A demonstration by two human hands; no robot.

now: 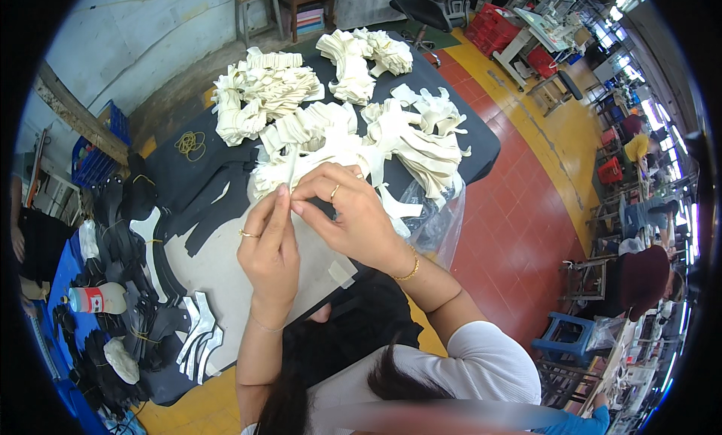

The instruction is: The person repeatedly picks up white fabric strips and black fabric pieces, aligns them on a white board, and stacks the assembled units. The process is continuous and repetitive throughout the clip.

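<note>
My left hand (269, 243) and my right hand (350, 213) meet above the near end of the table. Their fingertips pinch a narrow cream fabric piece (291, 169) that sticks up between them; its lower end is hidden by the fingers. Just beyond lie stacks of cream cut fabric pieces (316, 130), with further bundles (271, 89) behind. Under my hands is a pale grey board (218, 262). Black cut fabric (199, 198) rests left of my left hand.
Yellow rubber bands (190, 144) lie at the far left. Bundled dark pieces, white shaped pieces (199, 337) and a bottle (98, 299) occupy the left side. A clear plastic bag (444, 224) hangs at the right edge. A blue stool (565, 336) stands right; people sit beyond.
</note>
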